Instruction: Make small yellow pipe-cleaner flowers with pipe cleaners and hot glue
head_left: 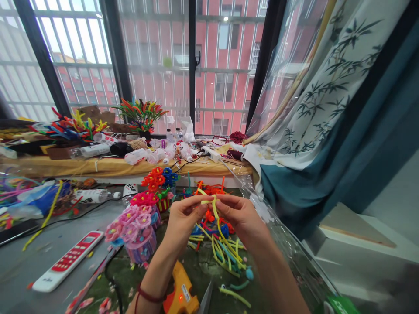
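Note:
Both hands are raised over the table, their fingertips nearly meeting. My left hand (187, 217) pinches one part of a pale yellow fuzzy stem (216, 212), and my right hand (241, 214) pinches it close by. One end of the stem sticks up to the left, and another part hangs down between the hands. Below lies a loose bunch of yellow and teal stems (225, 253), with orange and blue pieces behind it. A yellow-orange glue gun (182, 291) with a lit red light lies under my left forearm, beside a pointed metal blade (205, 300).
Pots of fuzzy flowers, pink (139, 235) and red (153, 179), stand left of my hands. A white remote (68, 261) lies farther left, near a black cable. Plastic bottles (94, 150) and a power strip (211, 153) crowd the windowsill. A curtain (314, 187) hangs right.

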A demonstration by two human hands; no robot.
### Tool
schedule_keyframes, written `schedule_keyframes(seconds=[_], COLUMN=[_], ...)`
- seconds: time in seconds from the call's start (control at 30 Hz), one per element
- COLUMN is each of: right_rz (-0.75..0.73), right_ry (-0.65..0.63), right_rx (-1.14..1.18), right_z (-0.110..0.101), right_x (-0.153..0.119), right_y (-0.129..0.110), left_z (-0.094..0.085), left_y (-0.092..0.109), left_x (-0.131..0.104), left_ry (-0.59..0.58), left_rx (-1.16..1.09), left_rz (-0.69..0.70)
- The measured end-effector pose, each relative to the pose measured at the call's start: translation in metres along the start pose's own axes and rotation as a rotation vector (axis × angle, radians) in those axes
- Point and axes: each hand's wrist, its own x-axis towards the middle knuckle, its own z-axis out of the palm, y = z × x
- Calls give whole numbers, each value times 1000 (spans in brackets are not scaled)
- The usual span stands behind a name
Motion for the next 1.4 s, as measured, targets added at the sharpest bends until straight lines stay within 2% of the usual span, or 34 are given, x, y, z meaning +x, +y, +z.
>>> schedule_keyframes(seconds=[0.17,0.37,0.5,0.6,0.9,1.13,1.4], right_rz=[-50,-140,-91,-39,39,-45,-165], right_ry=[43,170,176,180,274,351,391], right_rx=[-22,-74,-37,3,34,50,-49], right_z=[0,6,4,1,-10,-12,-10], right_x=[0,1,2,5,20,28,28], right_y=[2,3,3,6,26,41,45], left_z=[-3,-6,-12,-15,-9,-14,-15], left_y=[-5,-1,8,8,-16,-28,-31], left_x=[3,6,8,10,18,22,23], left_ry=[-44,-103,-181,-200,-173,-154,-77], left_rx=[-4,93,190,254,398,424,527], left_rz=[63,183,233,263,294,251,244])
